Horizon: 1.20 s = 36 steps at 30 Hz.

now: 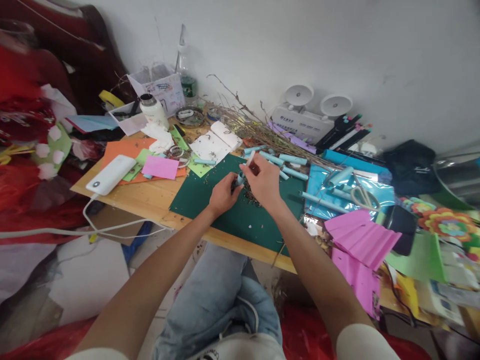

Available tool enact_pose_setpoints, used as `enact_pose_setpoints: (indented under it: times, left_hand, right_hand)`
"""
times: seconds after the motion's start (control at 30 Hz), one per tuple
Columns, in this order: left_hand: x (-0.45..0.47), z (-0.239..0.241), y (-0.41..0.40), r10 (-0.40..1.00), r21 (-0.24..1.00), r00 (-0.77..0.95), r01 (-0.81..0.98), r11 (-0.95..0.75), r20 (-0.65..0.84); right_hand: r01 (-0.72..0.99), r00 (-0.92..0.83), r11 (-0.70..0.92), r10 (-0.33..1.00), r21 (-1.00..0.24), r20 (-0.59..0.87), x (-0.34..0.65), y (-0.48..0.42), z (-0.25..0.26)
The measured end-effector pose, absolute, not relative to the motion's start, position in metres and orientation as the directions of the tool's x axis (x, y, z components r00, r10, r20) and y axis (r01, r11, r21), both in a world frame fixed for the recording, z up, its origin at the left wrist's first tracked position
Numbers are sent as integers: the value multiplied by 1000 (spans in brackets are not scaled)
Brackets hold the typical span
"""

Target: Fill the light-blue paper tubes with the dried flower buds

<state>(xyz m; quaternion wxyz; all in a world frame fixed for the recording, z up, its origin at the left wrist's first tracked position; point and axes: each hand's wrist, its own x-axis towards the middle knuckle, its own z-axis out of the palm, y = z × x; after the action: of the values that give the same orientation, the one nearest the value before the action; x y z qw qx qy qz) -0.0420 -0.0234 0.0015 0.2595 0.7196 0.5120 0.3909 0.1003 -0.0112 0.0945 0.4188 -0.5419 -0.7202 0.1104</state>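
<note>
My left hand [224, 194] is closed around a short blue paper tube [240, 177], its open end facing up. Above that tube, my right hand [264, 180] pinches a slim white stick-like piece [250, 159]; its lower end is hidden by my fingers. Both hands are over a dark green mat [232, 227]. Brown dried bits [250, 196] lie in a heap on the mat below my right hand. Several more blue paper tubes [294, 172] lie just beyond and to the right of it.
Dry twigs [258, 131] stretch along the wall. A white power bank [111, 175], a pink note [160, 167] and a white bottle [153, 111] are on the left. Scissors [364, 198] rest on blue plastic packaging [318, 200], near folded pink paper [362, 237]. A white cable [123, 222] hangs by the table edge.
</note>
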Motion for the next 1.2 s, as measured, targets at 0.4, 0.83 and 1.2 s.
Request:
enact_pose_setpoints:
  times: [0.4, 0.83, 1.2]
  left_hand:
    - [-42, 1, -23, 936, 773, 173, 528, -351, 307]
    - [-42, 1, -23, 938, 777, 174, 526, -346, 301]
    - [-42, 1, -23, 938, 777, 173, 526, -346, 300]
  right_hand:
    - [707, -20, 367, 865, -605, 502, 99, -12, 97]
    - [687, -46, 377, 876, -621, 480, 97, -9, 96]
    - [733, -77, 384, 867, -562, 492, 101, -9, 97]
